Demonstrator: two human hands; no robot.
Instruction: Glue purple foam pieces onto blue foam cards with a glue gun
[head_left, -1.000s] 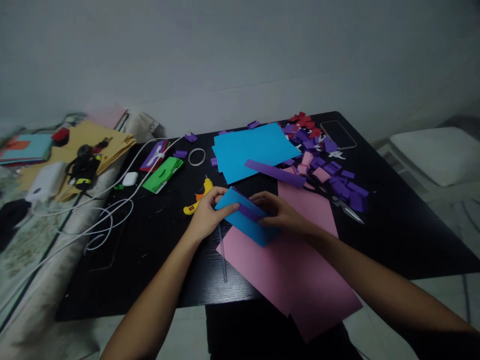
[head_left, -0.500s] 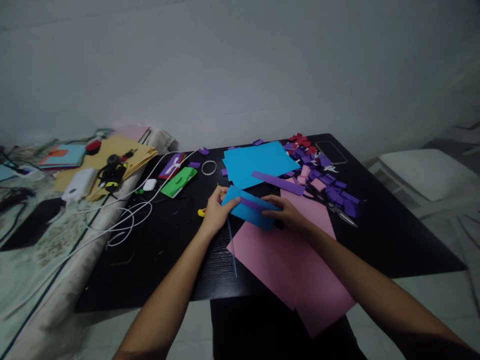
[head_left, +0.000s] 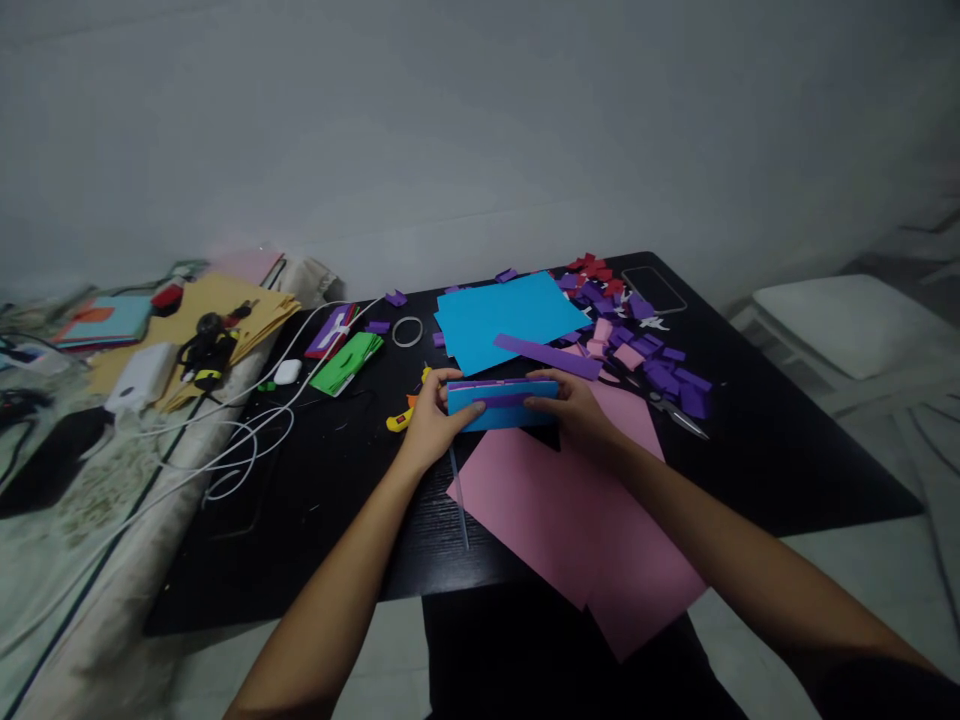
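A folded piece of blue paper (head_left: pixel 504 417) with a purple strip (head_left: pixel 506 400) across its front is held between my two hands above the table. My left hand (head_left: pixel 437 418) grips its left end, thumb in front and fingers behind. At the right end my right hand (head_left: pixel 574 410) pinches it the same way. Purple also shows along the top edge, between the blue layers. Pink paper sheets (head_left: pixel 577 520) lie below my right hand and overhang the table's front edge. Left of my left hand rests a yellow utility knife (head_left: pixel 400 421), partly hidden.
Behind my hands lie blue sheets (head_left: pixel 517 310) and a long purple strip (head_left: pixel 547 356). Scissors (head_left: pixel 679 415) and small purple pieces (head_left: pixel 664 375) are at right. A green paper bundle (head_left: pixel 347 364), a ring (head_left: pixel 407 332), an earbud case (head_left: pixel 287 372) and a white cable (head_left: pixel 247 425) are at left.
Both hands have tipped and levelled the folded blue paper, so its top edge now faces me and the purple between its layers shows. The view has shifted slightly.
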